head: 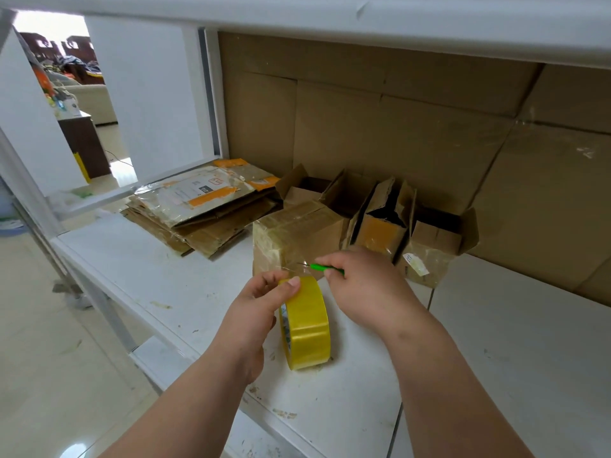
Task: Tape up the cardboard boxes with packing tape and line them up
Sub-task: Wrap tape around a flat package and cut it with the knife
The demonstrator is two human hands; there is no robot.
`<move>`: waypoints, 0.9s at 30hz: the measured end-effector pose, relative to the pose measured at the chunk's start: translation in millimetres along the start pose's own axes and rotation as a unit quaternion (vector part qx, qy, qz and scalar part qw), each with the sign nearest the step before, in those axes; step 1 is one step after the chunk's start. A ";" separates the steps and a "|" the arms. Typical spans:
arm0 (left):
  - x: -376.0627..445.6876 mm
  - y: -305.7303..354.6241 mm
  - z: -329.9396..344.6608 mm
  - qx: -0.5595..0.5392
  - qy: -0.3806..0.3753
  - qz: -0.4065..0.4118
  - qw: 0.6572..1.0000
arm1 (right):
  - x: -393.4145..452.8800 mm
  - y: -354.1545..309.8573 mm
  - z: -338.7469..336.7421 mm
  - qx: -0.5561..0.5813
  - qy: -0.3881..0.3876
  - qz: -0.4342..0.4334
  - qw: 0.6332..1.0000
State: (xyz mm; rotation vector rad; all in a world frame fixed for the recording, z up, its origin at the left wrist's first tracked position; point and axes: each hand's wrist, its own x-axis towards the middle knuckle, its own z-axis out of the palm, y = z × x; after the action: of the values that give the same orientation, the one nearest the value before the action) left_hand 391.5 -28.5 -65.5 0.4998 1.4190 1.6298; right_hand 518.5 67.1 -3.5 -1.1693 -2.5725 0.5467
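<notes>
Head view shows me one box (pixel 297 236) sealed with clear tape across its top and down its near face, standing at the front of the bench (pixel 148 276). A strip of tape (pixel 291 264) runs from that box to the roll (pixel 305 322), which stands on edge on the bench just in front of it. My left hand (pixel 261 309) grips the roll, thumb over its top. My right hand (pixel 363 282) pinches a small green cutter (pixel 325 267), its tip at the stretched strip; I judge the step in hand to be cutting the tape free of this box.

Behind it, three open boxes (pixel 390 219) stand in a loose row against the cardboard backing (pixel 396 120), flaps up and untaped on top, though shiny tape shows on their near faces. A stack of flattened cartons (pixel 205 209) lies to the left. So I reckon roughly one box is finished and three remain to close, then all four to line up; whether the flattened ones belong to the job I cannot tell.

As for writing, the top flattened carton carries a white shipping label (pixel 195 190) with orange patches, and a small sticker (pixel 415 264) sits on the rightmost box, but the print on both is too small and blurred for me to read. The roll's rim shows green marks, possibly a brand, also unreadable.
</notes>
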 end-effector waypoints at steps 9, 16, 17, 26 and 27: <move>3.3 -2.4 0.9 0.004 0.018 0.000 1.000 | 20.1 -12.4 1.8 -0.101 -0.028 -0.034 0.994; 3.0 0.2 2.5 0.000 0.028 0.008 1.000 | 26.6 -17.9 1.2 -0.119 -0.038 -0.041 0.991; 3.4 0.4 2.7 0.003 0.031 0.007 0.999 | 27.6 -19.2 0.7 -0.122 -0.041 -0.039 0.991; 3.0 2.7 2.6 0.034 0.031 0.003 0.999 | 34.1 -19.8 5.8 -0.123 -0.047 -0.015 0.991; 3.4 3.0 2.3 0.035 0.031 0.003 0.999 | 34.5 -18.2 5.2 -0.121 -0.048 -0.011 0.991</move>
State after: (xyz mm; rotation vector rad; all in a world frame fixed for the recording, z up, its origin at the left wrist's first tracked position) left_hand 390.4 -24.2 -62.9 0.4983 1.5268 1.6175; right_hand 482.3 81.2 2.6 -1.2134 -2.7932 0.2987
